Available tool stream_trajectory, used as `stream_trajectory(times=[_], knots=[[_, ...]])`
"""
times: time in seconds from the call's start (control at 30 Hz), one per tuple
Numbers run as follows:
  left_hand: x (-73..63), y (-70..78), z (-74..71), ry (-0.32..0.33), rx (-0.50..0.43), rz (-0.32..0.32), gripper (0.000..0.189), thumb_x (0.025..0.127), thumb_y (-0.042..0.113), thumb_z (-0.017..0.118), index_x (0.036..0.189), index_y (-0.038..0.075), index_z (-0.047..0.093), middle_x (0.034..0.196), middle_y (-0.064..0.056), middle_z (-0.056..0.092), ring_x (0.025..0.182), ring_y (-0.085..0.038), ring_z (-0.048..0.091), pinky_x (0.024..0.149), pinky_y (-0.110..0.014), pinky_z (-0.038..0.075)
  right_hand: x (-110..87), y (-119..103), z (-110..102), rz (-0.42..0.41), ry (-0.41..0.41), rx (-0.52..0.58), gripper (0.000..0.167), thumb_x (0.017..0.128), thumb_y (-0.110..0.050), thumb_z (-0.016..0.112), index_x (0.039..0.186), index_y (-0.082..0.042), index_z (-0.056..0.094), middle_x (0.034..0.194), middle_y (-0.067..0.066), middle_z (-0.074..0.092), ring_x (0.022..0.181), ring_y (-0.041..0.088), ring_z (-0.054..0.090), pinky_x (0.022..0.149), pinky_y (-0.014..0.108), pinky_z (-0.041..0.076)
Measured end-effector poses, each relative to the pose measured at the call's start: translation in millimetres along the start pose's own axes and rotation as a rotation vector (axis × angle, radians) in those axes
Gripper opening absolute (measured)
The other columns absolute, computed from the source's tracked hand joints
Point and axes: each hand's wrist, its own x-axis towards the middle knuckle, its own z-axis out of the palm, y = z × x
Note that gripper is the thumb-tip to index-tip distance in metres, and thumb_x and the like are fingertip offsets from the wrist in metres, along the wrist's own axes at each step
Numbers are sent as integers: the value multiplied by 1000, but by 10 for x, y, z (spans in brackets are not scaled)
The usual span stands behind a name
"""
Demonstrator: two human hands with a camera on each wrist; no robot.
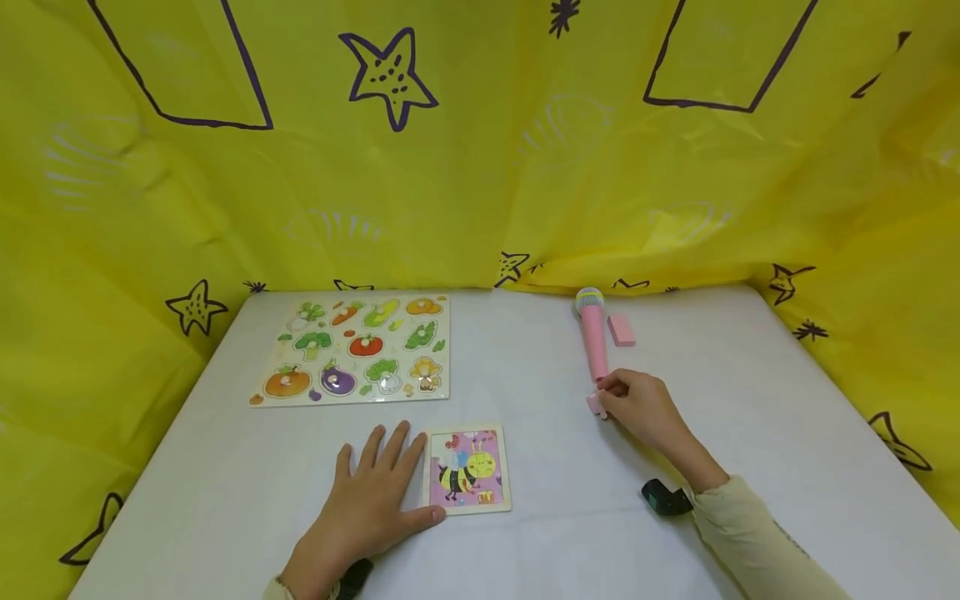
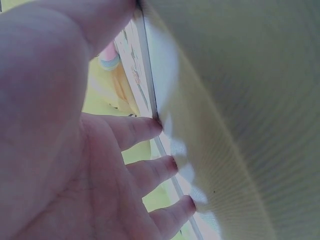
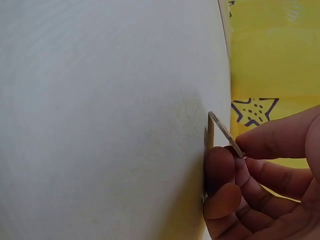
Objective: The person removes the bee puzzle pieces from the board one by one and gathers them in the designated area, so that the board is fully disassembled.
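Observation:
In the head view my left hand [image 1: 367, 506] rests on the table with its fingers spread. Its thumb and index fingertip are at the left edge of a small framed bee jigsaw puzzle [image 1: 495, 518]; the bee picture sits on a pink ground, with a pale patch at its upper left. Over to the right, my right hand [image 1: 643, 410] pinches a small pink puzzle piece [image 1: 596, 405] just below the pink toy microphone [image 1: 594, 342]. The right wrist view shows this thin piece [image 3: 226, 134] edge-on, tilted off the tabletop between thumb and fingers.
A vegetable peg puzzle board [image 1: 358, 401] lies at the back left of the white table [image 1: 555, 467]. Beside the microphone's head sits a pink block [image 1: 621, 331]. A yellow patterned cloth [image 1: 465, 183] hangs along the back and both sides.

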Motion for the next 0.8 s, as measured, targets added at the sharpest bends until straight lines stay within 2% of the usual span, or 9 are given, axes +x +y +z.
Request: stream_trajectory(times=[0.23, 0.43, 0.8], knots=[[7, 5, -1, -1, 8, -10, 101, 87, 69, 77, 163, 10, 45, 172, -18, 31, 157, -51, 22, 115, -83, 11, 22, 22, -28, -17, -16, -47, 10, 97, -2, 70, 102, 6, 72, 88, 8, 73, 80, 22, 64, 69, 31, 53], [1, 2, -1, -8, -3, -6, 101, 87, 68, 78, 163, 10, 46, 172, -19, 31, 156, -51, 22, 115, -83, 11, 16, 51, -99, 14, -53, -74, 11, 98, -4, 70, 102, 6, 70, 86, 8, 71, 77, 22, 62, 68, 34, 52], [2, -3, -4, -5, -6, -4, 101, 87, 68, 78, 163, 10, 46, 172, -19, 31, 156, -51, 22, 114, -83, 12, 76, 119, -252, 13, -35, -119, 12, 97, -5, 71, 101, 7, 69, 88, 11, 70, 80, 26, 62, 70, 37, 51]])
